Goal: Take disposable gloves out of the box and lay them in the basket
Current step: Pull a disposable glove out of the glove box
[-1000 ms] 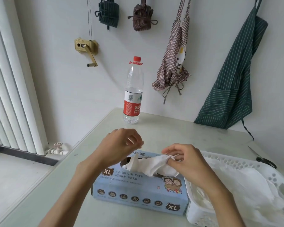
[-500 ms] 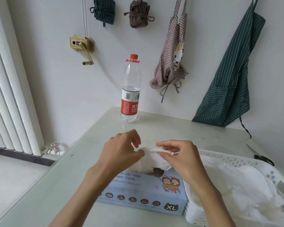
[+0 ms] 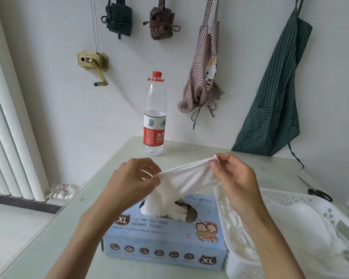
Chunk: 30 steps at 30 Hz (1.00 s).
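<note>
**Glove stretched between both hands above the box**

Left hand [image 3: 133, 178], frame centre: fingers curled, pinching one end of a white glove [image 3: 184, 177]. Right hand [image 3: 233, 178]: thumb and forefinger pinching the other end, slightly higher. Glove's long axis runs left to right, rising toward the right — its lower part trails down into the opening of the blue box [image 3: 165, 236] on the bench [image 3: 69, 228]. White basket [image 3: 286, 200] sits just right of the box, gloves already inside.

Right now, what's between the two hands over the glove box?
In the head view, a white glove is stretched between the left hand and right hand, both pinching it; its lower part trails into the glove box opening.
</note>
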Tool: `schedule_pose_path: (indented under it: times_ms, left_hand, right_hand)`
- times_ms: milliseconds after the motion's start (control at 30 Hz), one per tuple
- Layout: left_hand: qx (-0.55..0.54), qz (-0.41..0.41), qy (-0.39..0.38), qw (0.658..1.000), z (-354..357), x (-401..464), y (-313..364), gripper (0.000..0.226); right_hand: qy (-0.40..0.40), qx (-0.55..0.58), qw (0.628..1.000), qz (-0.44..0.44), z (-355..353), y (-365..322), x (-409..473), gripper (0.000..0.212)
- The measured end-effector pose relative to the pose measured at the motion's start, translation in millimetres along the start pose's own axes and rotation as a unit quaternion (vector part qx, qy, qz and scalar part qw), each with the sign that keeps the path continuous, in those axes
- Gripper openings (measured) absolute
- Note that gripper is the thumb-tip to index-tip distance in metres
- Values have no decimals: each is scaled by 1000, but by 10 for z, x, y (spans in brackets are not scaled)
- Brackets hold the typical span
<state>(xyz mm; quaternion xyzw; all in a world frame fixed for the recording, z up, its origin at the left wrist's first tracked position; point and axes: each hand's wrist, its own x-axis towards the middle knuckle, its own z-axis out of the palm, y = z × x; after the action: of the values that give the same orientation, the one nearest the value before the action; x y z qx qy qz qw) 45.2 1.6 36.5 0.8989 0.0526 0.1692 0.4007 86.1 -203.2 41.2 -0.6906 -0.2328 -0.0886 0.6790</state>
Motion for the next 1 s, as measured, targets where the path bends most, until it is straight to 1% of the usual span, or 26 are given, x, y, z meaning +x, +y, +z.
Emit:
schedule_pose_path:
  times_ms: [67, 133, 233, 267, 333, 367, 433, 533, 667, 767, 867, 933, 1000]
  left_hand:
    - [25, 9, 22, 999, -11, 9, -3, 16]
    - [13, 29, 20, 999, -36, 19, -36, 14]
    - [-96, 36, 11, 995, -106, 27, -29, 4]
    - [-148, 24, 7, 989, -137, 25, -12, 7]
    - [-238, -4, -22, 971, -198, 21, 10, 25]
    - [-265, -14, -38, 963, -228, 22, 14, 34]
    - [-291, -15, -54, 955, -250, 8, 34, 40]
    - [-307, -8, -44, 951, -225, 6, 49, 37]
    - [-327, -21, -27, 944, -149, 24, 90, 32]
    - [-341, -29, -15, 940, -37, 10, 147, 28]
    - [-348, -48, -21, 936, 83, 8, 186, 22]
    - [-354, -45, -26, 934, 161, 15, 243, 20]
    - [-366, -26, -35, 930, 260, 0, 345, 20]
  right_hand:
    - [44, -3, 999, -32, -16, -15, 8, 12]
    - [61, -2, 997, -52, -26, -23, 9, 12]
    - [93, -8, 994, -63, -32, -23, 7, 10]
    - [109, -7, 992, -64, -42, -17, 10, 10]
    - [142, -1, 988, -59, -73, -7, 12, 11]
    - [157, 2, 986, -57, -86, -9, 23, 10]
    - [180, 3, 982, -61, -113, -21, 18, 9]
    - [175, -4, 982, -77, -122, -66, 19, 8]
    - [194, -8, 975, -112, -134, -139, 35, 6]
    - [184, -17, 973, -139, -106, -234, 25, 6]
    - [154, -52, 973, -165, -140, -389, 17, 6]
    - [154, -71, 968, -185, -257, -539, 9, 6]
    - [167, -87, 961, -203, -408, -653, -11, 11]
